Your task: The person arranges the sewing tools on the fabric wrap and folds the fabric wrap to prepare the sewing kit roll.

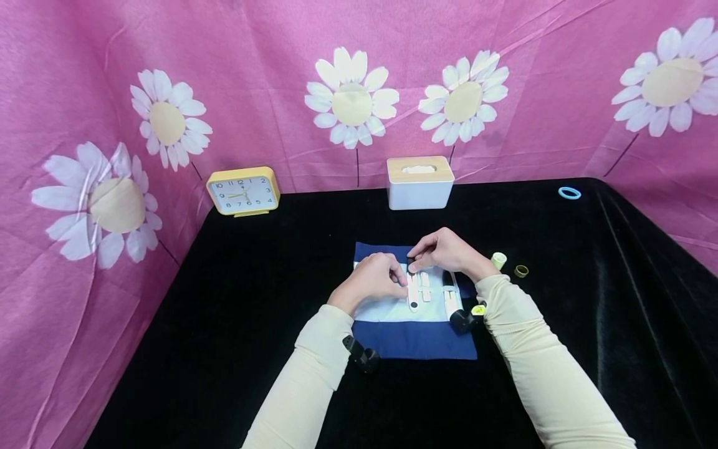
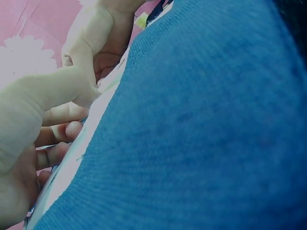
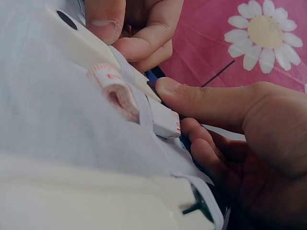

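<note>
A navy and white cloth organizer [image 1: 415, 340] lies spread on the black cloth, with white elastic loops across it. One loop crosses a slim white tool [image 3: 88, 40] that has a black dot near its end. My right hand [image 1: 445, 249] pinches the tool's dark far end between thumb and fingers. From the other side, my left hand [image 1: 374, 277] grips the tool beside the loop, its other fingers curled. A folded measuring tape [image 3: 122, 96] with red markings sits in the neighbouring loop. Further right, a white item with a black top [image 1: 450, 299] is tucked in.
Beyond my right wrist are a pale green roll [image 1: 498, 259] and a brass-coloured ring [image 1: 521, 271]. A blue ring [image 1: 569, 193] lies far right. A tissue box [image 1: 419, 193] and a yellow clock [image 1: 242, 193] stand at the back, before the pink curtain [image 1: 252, 75].
</note>
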`<state>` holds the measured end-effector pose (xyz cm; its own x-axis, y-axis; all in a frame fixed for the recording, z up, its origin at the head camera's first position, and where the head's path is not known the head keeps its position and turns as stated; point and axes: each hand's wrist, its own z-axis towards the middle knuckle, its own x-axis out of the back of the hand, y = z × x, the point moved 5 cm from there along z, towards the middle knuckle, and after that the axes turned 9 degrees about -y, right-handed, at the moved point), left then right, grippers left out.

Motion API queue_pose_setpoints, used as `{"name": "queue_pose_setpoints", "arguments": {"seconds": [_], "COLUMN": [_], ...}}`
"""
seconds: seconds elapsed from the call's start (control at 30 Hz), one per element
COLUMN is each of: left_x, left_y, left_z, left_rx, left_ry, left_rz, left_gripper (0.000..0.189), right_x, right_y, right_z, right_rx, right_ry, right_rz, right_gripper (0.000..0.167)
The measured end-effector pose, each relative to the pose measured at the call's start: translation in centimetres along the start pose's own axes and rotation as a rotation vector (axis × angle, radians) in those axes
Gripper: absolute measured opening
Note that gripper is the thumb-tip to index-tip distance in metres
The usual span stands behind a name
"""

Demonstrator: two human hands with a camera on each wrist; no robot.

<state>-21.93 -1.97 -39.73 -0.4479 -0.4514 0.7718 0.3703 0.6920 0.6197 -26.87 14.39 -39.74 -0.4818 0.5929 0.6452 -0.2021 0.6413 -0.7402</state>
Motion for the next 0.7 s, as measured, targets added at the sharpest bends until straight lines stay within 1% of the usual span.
{"name": "queue_pose_setpoints", "arguments": {"seconds": [0.33,0.7], "left_x": [0.06,-0.02], "left_y": [-0.01,-0.06], "left_z": [-0.04,-0.01], "left_rx": [0.001,0.005], "left_ry": [0.001,-0.001], "left_rz": [-0.005,-0.005], "left_gripper": [0.005,0.004], "right_x": [-0.04,-0.19], "right_y": [-0.29,-0.63], "right_z": [-0.13,-0.36], "right_rx": [0.044,0.061], "right_ry": [-0.033,-0.059], "right_rz": [-0.01,-0.003], "right_gripper": [0.025,0.021]}}
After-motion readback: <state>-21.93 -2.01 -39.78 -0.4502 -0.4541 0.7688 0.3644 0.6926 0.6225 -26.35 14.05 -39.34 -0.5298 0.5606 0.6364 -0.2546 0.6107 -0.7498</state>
